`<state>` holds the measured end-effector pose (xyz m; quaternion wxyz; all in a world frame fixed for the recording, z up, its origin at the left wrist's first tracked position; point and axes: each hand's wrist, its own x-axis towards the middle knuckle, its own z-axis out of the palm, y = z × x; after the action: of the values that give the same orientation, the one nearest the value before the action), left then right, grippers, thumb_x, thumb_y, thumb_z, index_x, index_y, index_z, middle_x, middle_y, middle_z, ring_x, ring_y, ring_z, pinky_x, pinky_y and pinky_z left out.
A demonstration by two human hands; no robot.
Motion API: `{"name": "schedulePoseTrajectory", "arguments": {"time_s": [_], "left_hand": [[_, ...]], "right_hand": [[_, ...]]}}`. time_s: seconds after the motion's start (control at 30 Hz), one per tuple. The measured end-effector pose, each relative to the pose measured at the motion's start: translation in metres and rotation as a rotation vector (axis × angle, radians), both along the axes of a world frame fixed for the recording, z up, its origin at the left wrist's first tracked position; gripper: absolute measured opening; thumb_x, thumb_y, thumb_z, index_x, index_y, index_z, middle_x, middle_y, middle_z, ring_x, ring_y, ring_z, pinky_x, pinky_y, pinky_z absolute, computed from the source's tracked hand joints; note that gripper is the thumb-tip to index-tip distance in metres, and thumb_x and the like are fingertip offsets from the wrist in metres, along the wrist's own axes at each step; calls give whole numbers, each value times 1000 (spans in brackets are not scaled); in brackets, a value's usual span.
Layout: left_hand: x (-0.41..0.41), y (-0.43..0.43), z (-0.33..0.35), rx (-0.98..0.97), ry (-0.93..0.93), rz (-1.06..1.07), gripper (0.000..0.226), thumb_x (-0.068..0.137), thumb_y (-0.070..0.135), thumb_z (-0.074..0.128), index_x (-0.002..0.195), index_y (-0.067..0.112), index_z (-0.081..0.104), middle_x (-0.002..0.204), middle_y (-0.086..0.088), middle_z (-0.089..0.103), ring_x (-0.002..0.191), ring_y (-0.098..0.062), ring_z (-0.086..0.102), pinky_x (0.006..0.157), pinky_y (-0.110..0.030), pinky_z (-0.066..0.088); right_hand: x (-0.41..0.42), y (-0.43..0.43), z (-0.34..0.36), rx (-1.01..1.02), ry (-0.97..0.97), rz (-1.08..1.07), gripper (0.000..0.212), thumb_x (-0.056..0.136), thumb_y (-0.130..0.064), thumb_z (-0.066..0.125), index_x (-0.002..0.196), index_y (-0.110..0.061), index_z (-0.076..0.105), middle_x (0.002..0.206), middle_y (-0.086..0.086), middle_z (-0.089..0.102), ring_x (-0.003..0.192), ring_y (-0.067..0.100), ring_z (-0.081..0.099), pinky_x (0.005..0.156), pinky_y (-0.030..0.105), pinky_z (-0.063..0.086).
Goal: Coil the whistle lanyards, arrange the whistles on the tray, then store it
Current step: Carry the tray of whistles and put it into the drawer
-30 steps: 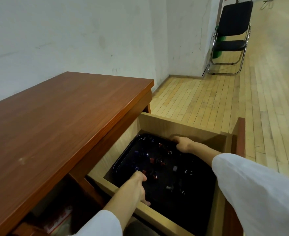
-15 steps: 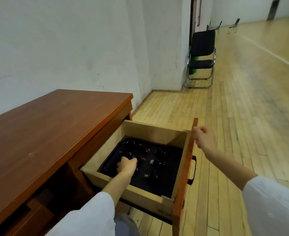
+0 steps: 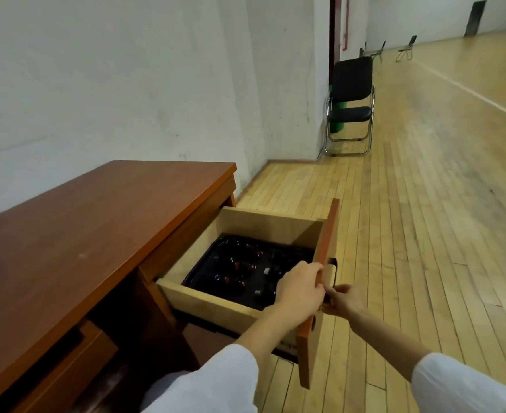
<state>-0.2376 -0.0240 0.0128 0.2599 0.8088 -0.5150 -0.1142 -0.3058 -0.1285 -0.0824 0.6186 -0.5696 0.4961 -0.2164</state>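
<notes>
Storing step, nearly done: tray (image 3: 191, 277) of whistles (image 3: 240, 265) lies inside the open drawer (image 3: 210, 302), left hand (image 3: 299, 290) curled over the top edge of the front panel (image 3: 325, 234), right hand (image 3: 346, 300) pinching the handle (image 3: 334, 268); next move likely calls for a straight push shut.

1. Left hand (image 3: 301, 289) is out of the drawer (image 3: 213, 302). A second ago it gripped the near rim of the tray (image 3: 196, 271); now its fingers curl over the top edge of the front (image 3: 324, 242).
2. Right hand (image 3: 345, 299) has left the tray's far rim. Half a second back it was raised outside the drawer; now it is down at the handle (image 3: 333, 269), fingers curled on the lower end.
3. Tray no longer held.
4. View has pulled back; more floor shows.
</notes>
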Motion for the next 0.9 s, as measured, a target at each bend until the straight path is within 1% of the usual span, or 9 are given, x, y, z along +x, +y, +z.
{"name": "schedulePoseTrajectory", "arguments": {"time_s": [0.1,0.2,0.3,0.43,0.57,0.67,0.77,0.83,0.9], "left_hand": [[11,7,3,-38,-74,40,37,95,20,47,131,21,48,127,-1,53,109,-19,57,88,-33,50],[37,19,6,-1,-123,64,33,96,18,44,128,18,51,126,-2,56,108,-19,58,88,-32,50],[72,32,5,47,-212,117,33,97,16,42,129,18,49,127,-4,56,110,-22,56,88,-36,51],[120,48,-2,117,-494,163,41,95,16,47,136,18,42,133,-5,50,120,-23,46,98,-36,43],[168,65,-6,190,-648,257,47,94,13,51,139,20,39,143,-5,40,133,-24,33,111,-38,26],[188,80,-8,178,-759,289,48,82,5,65,128,13,53,134,-11,51,131,-28,40,113,-41,25],[206,88,-14,178,-898,186,55,57,-2,82,110,4,65,115,-20,64,121,-36,52,105,-51,38],[215,89,-14,215,-968,159,56,55,1,84,108,2,66,117,-22,63,123,-37,50,104,-52,39],[217,90,-9,294,-993,172,61,66,5,79,123,2,57,133,-24,51,133,-36,38,112,-48,27]], "right_hand": [[22,1,5,51,24,20,15,93,-15,54,93,0,55,82,16,66,71,27,68,56,29,55],[54,9,6,88,29,51,17,93,-15,54,96,1,55,88,20,67,73,27,68,48,26,54],[95,21,3,136,-15,79,15,93,-14,55,98,0,54,82,18,66,65,26,68,44,26,54],[152,36,3,233,-73,95,11,94,-10,50,88,-2,50,77,16,60,61,26,63,47,29,56],[208,50,0,279,-97,141,13,95,-11,49,86,-1,49,72,16,59,57,26,61,65,40,58],[240,57,-1,336,-108,158,9,94,-11,50,90,-3,49,85,19,61,58,27,61,57,37,57],[265,56,1,398,-114,209,7,94,-9,48,89,-5,47,98,18,58,64,27,61,52,34,56],[275,56,4,508,-107,210,6,95,-7,47,99,-2,49,102,20,56,64,30,61,42,33,55],[286,58,5,530,-82,222,16,93,-3,50,109,-1,52,107,21,56,63,32,62,38,30,53]]}}
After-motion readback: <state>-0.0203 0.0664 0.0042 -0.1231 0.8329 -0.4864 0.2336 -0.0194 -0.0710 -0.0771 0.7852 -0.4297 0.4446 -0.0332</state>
